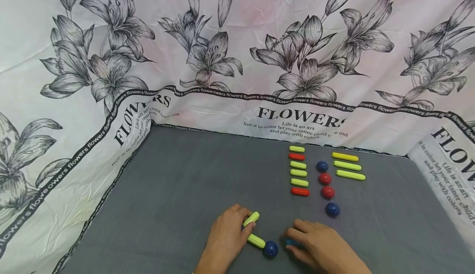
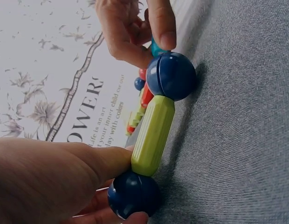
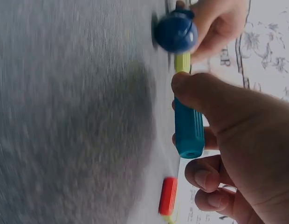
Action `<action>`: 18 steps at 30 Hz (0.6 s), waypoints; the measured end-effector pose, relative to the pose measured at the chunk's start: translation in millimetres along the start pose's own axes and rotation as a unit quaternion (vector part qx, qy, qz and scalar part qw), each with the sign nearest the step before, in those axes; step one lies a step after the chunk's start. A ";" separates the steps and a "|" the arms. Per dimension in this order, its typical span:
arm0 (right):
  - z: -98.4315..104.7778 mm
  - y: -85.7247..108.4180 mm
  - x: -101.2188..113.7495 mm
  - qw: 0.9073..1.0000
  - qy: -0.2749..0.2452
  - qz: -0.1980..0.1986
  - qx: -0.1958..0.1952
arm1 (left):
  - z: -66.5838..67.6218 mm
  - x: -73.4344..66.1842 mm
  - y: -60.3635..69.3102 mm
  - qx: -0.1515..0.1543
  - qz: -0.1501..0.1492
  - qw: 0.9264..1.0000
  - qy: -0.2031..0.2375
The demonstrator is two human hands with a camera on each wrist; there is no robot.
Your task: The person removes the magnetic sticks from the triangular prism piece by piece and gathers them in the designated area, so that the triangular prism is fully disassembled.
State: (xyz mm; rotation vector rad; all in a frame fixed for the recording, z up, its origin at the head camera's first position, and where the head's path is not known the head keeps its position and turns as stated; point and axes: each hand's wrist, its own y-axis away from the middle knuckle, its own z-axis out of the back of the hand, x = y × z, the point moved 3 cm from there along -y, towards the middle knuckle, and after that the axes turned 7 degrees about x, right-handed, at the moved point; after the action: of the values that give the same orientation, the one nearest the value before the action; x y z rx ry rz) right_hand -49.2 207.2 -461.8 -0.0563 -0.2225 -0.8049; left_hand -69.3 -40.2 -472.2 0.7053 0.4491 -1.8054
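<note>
My left hand (image 1: 227,235) grips a dark blue ball (image 2: 135,196) that its fingers mostly cover in the head view. One yellow-green rod (image 1: 256,241) runs from that ball to a second dark blue ball (image 1: 270,249). Another yellow-green rod (image 1: 252,218) sticks out past the left fingers on the far side. Between thumb and fingers, my right hand (image 1: 323,243) pinches a teal rod (image 3: 189,128), mostly covered in the head view. The teal rod is just right of the second ball, with a small gap in the head view.
Beyond the hands, a column of short yellow-green and red rods (image 1: 299,192) lies on the grey cloth (image 1: 178,183). Right of it are two red balls (image 1: 328,192) and two blue balls (image 1: 332,209), then three longer yellow rods (image 1: 350,175). A flower-printed sheet (image 1: 208,113) stands behind.
</note>
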 end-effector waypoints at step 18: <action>14.3 -10.3 -39.2 0.983 0.019 -0.147 -0.105 | -0.5 2.7 -3.2 0.018 0.007 1.000 0.007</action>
State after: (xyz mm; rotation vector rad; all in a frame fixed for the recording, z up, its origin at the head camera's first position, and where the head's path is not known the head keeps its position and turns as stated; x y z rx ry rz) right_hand -85.4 229.8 -456.8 -0.2108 -0.1090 -1.1211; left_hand -72.8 -40.8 -474.4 0.7452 0.4207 -1.8002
